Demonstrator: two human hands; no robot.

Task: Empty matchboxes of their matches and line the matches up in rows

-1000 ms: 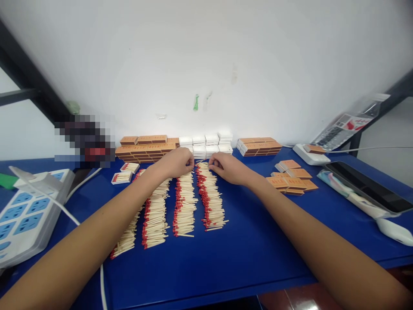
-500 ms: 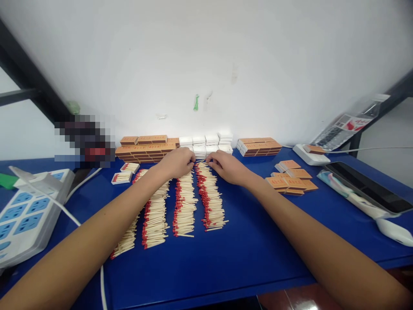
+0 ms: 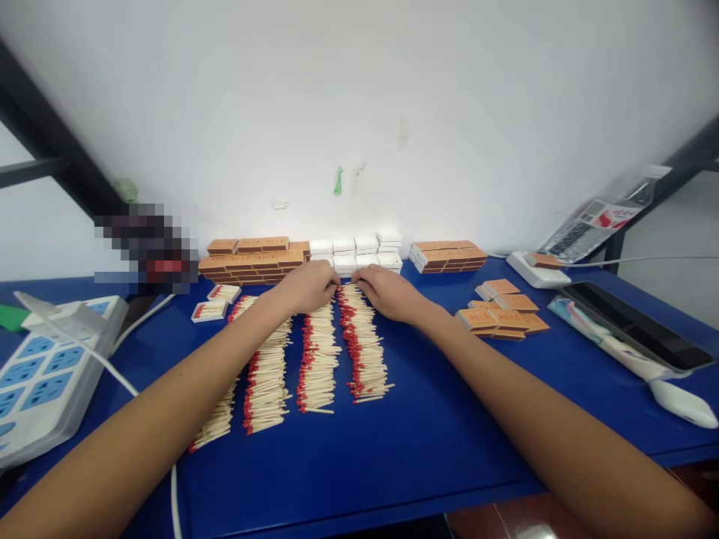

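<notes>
Several long rows of red-tipped matches (image 3: 317, 352) lie on the blue table (image 3: 393, 449). My left hand (image 3: 308, 287) and my right hand (image 3: 386, 290) rest at the far end of the rightmost row (image 3: 364, 352), fingers curled and pinched toward each other on matches there. Behind the hands stand stacks of white inner boxes (image 3: 359, 251) and orange matchbox sleeves (image 3: 250, 258). Two open trays holding matches (image 3: 216, 303) sit to the left of my left hand.
More orange sleeves are stacked at the back right (image 3: 449, 254) and lie loose at the right (image 3: 499, 311). A white power strip (image 3: 45, 370) with a cable lies at the left. A phone (image 3: 634, 326) and a white charger block (image 3: 536, 268) lie at the right.
My right hand has slid a little left toward my left hand at the far end of the row. The view has shifted slightly.
</notes>
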